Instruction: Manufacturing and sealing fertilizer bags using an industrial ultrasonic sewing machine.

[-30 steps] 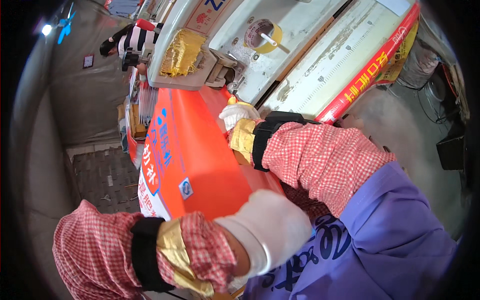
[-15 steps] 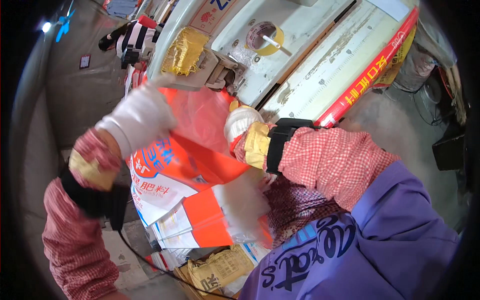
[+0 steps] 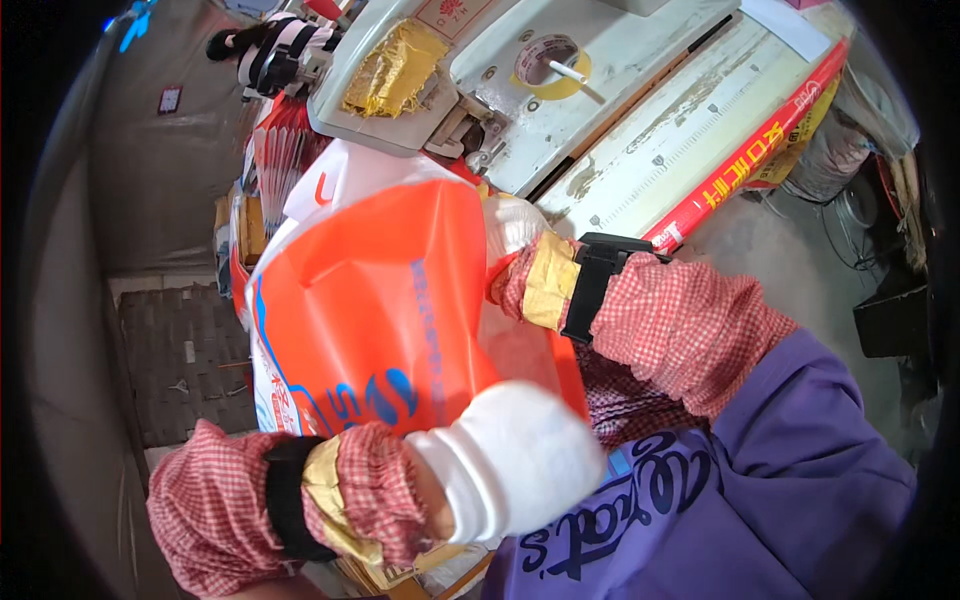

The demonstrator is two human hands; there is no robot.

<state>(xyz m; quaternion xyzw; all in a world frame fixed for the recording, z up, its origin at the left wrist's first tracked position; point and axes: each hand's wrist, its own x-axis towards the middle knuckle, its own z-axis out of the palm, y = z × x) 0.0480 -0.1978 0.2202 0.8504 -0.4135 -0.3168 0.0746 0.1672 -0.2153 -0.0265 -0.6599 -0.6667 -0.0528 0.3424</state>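
Note:
A large orange and white plastic sack (image 3: 385, 270) with blue print spreads below the head of a sewing machine (image 3: 395, 75). My right hand (image 3: 514, 222), in a white glove, is closed on the sack's upper right edge beside the machine's foot; its fingertips are partly hidden. My left hand (image 3: 515, 458), also white-gloved, is over the sack's lower right part, close to my body. Its fingers are turned away and smeared by motion, so their grip does not show.
A roll of tape (image 3: 550, 66) with a white stick in it sits on the machine bed. A red strip (image 3: 755, 150) runs along the table's front edge. Folded red and white sacks (image 3: 283, 140) stand left of the machine. A black box (image 3: 893, 312) is at far right.
My left hand has come from the sack's upper left down to its lower right, near my body. The sack's orange face now lies spread toward me. My right hand has shifted slightly right.

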